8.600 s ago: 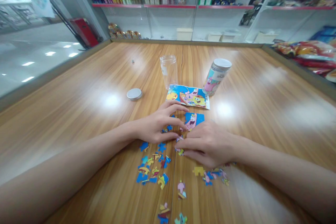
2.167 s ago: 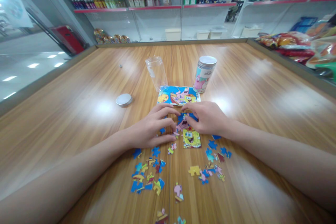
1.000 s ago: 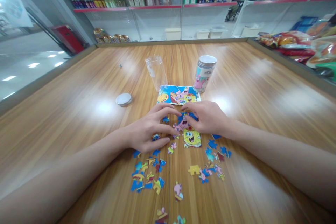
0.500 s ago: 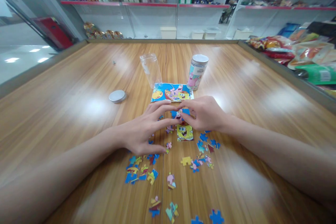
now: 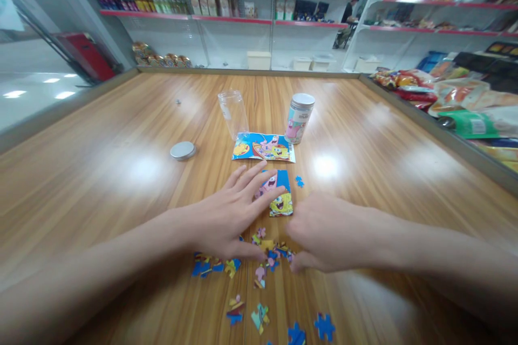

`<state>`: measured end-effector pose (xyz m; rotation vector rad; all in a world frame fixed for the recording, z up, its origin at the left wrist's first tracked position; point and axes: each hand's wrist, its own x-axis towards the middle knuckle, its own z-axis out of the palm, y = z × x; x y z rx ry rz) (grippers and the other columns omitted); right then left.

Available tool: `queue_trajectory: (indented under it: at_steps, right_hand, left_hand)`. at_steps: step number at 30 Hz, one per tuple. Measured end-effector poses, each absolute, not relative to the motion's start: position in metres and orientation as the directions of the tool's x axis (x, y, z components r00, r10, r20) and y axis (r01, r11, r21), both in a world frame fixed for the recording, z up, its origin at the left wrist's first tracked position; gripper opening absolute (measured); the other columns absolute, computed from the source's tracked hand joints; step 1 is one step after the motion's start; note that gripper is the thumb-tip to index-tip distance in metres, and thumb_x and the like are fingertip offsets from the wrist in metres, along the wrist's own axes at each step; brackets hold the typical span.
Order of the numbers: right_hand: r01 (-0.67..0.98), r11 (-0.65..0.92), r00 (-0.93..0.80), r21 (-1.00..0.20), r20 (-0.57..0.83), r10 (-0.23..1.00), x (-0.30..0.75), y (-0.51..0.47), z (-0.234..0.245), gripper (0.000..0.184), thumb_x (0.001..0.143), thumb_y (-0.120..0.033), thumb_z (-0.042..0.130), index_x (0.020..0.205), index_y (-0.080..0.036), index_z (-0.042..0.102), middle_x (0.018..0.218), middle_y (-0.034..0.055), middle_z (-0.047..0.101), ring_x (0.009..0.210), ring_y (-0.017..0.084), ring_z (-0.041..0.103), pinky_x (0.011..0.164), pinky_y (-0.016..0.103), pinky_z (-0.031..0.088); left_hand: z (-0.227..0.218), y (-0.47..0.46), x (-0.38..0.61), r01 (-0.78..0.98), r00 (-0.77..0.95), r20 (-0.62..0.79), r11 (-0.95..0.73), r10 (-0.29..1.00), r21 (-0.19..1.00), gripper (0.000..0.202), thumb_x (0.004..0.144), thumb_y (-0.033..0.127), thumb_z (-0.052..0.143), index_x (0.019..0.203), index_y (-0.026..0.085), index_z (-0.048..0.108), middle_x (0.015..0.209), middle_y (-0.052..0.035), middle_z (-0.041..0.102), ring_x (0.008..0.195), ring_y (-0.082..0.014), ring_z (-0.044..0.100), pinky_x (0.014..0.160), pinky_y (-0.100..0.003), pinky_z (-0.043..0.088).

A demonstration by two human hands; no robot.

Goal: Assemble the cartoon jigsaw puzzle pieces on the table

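My left hand [image 5: 230, 215] lies open with spread fingers, its fingertips over a partly joined jigsaw puzzle [image 5: 281, 205] showing a pink and a yellow cartoon figure. To the right, my right hand [image 5: 324, 232] is curled, its thumb pointing left; its fingers are blurred and what they hold, if anything, is hidden. Loose puzzle pieces [image 5: 271, 250] lie between the hands, beside the right thumb. More pieces [image 5: 210, 267] sit below my left hand, partly covered by it. A blue piece [image 5: 299, 181] lies alone right of the joined part. Behind it is the picture sheet [image 5: 265, 148].
An open clear jar [image 5: 233, 113] and a lidded jar with a printed label [image 5: 299, 118] stand at the sheet's back corners. A silver lid [image 5: 183, 150] lies left. Several pieces [image 5: 259, 317] are scattered near me. Packaged goods [image 5: 457, 91] border the table's right edge.
My right hand has left the joined puzzle and come down to the right. Loose pieces from the right now lie further left, nearer the middle. My left hand has shifted slightly, fingers spread.
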<state>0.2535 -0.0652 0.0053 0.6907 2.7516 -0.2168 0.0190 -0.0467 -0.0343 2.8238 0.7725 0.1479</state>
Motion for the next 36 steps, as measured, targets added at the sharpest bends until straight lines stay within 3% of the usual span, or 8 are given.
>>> queue_trajectory:
  at_steps: [5, 9, 16, 20, 24, 27, 30, 36]
  right_hand:
    - [0.478, 0.873, -0.865, -0.101, -0.229, 0.447, 0.251, -0.063, 0.006, 0.038, 0.086, -0.052, 0.071, 0.08, -0.015, 0.076, 0.067, 0.008, 0.071, 0.062, 0.021, 0.066, 0.053, 0.027, 0.034]
    - [0.526, 0.85, -0.845, -0.039, -0.133, 0.517, 0.248, -0.055, -0.001, 0.04, 0.091, -0.05, 0.065, 0.076, -0.013, 0.073, 0.059, 0.0072, 0.066, 0.054, 0.018, 0.061, 0.051, 0.026, 0.03]
    - [0.597, 0.802, -0.793, 0.034, -0.125, 0.596, 0.247, -0.048, -0.003, 0.027, 0.089, -0.038, 0.067, 0.076, -0.014, 0.068, 0.063, 0.0063, 0.067, 0.054, 0.016, 0.059, 0.051, 0.026, 0.023]
    - [0.483, 0.873, -0.874, -0.065, -0.105, 0.475, 0.248, -0.058, 0.001, 0.024, 0.087, -0.04, 0.071, 0.086, -0.016, 0.066, 0.064, 0.0031, 0.067, 0.055, 0.016, 0.059, 0.051, 0.026, 0.026]
    - [0.344, 0.926, -0.939, -0.153, -0.059, 0.339, 0.242, -0.068, -0.009, 0.039, 0.086, -0.048, 0.072, 0.102, -0.014, 0.064, 0.08, 0.0071, 0.071, 0.066, 0.02, 0.064, 0.053, 0.029, 0.034]
    - [0.39, 0.912, -0.921, -0.127, -0.049, 0.387, 0.24, -0.066, -0.014, 0.043, 0.084, -0.049, 0.075, 0.105, -0.014, 0.063, 0.085, 0.0087, 0.072, 0.068, 0.021, 0.066, 0.054, 0.029, 0.034]
    - [0.48, 0.873, -0.877, -0.089, -0.073, 0.475, 0.241, -0.061, -0.012, 0.031, 0.086, -0.044, 0.073, 0.095, -0.016, 0.065, 0.073, 0.0055, 0.069, 0.063, 0.021, 0.064, 0.052, 0.027, 0.029]
    - [0.573, 0.816, -0.814, -0.075, -0.166, 0.557, 0.245, -0.052, -0.007, 0.029, 0.085, -0.044, 0.075, 0.082, -0.016, 0.066, 0.062, 0.0032, 0.065, 0.056, 0.017, 0.06, 0.051, 0.025, 0.022]
  left_hand:
    - [-0.024, -0.044, 0.016, 0.508, 0.854, 0.02, -0.842, 0.519, 0.181, 0.099, 0.08, 0.074, 0.062, 0.157, 0.024, 0.022, 0.165, -0.0178, 0.011, 0.152, -0.0456, 0.002, 0.121, -0.068, 0.016]
    - [-0.028, -0.038, 0.01, 0.557, 0.823, 0.019, -0.812, 0.568, 0.177, 0.096, 0.082, 0.073, 0.061, 0.156, 0.025, 0.024, 0.165, -0.0187, 0.01, 0.152, -0.0475, 0.005, 0.119, -0.069, 0.018]
    - [-0.028, -0.038, 0.007, 0.627, 0.774, -0.007, -0.764, 0.634, 0.149, 0.086, 0.088, 0.057, 0.063, 0.156, 0.025, 0.023, 0.164, -0.0188, 0.011, 0.152, -0.0451, 0.009, 0.12, -0.067, 0.02]
    - [-0.024, -0.047, 0.01, 0.59, 0.804, -0.016, -0.792, 0.595, 0.161, 0.098, 0.081, 0.06, 0.07, 0.157, 0.023, 0.02, 0.164, -0.0199, 0.009, 0.152, -0.0465, 0.007, 0.12, -0.067, 0.017]
    - [-0.029, -0.056, 0.017, 0.583, 0.809, -0.058, -0.786, 0.585, 0.205, 0.096, 0.084, 0.056, 0.068, 0.157, 0.02, 0.018, 0.164, -0.021, 0.012, 0.153, -0.0459, 0.002, 0.119, -0.067, 0.02]
    - [-0.028, -0.056, 0.019, 0.586, 0.806, -0.052, -0.78, 0.59, 0.219, 0.087, 0.086, 0.05, 0.065, 0.156, 0.02, 0.022, 0.164, -0.0206, 0.014, 0.153, -0.0457, 0.004, 0.12, -0.066, 0.02]
    - [-0.025, -0.05, 0.017, 0.604, 0.788, -0.011, -0.771, 0.615, 0.201, 0.081, 0.088, 0.05, 0.064, 0.155, 0.022, 0.025, 0.164, -0.02, 0.011, 0.152, -0.0458, 0.006, 0.12, -0.066, 0.019]
    - [-0.034, -0.043, 0.013, 0.609, 0.785, -0.025, -0.763, 0.619, 0.218, 0.091, 0.085, 0.058, 0.067, 0.155, 0.023, 0.022, 0.164, -0.0199, 0.008, 0.152, -0.046, 0.004, 0.12, -0.065, 0.02]
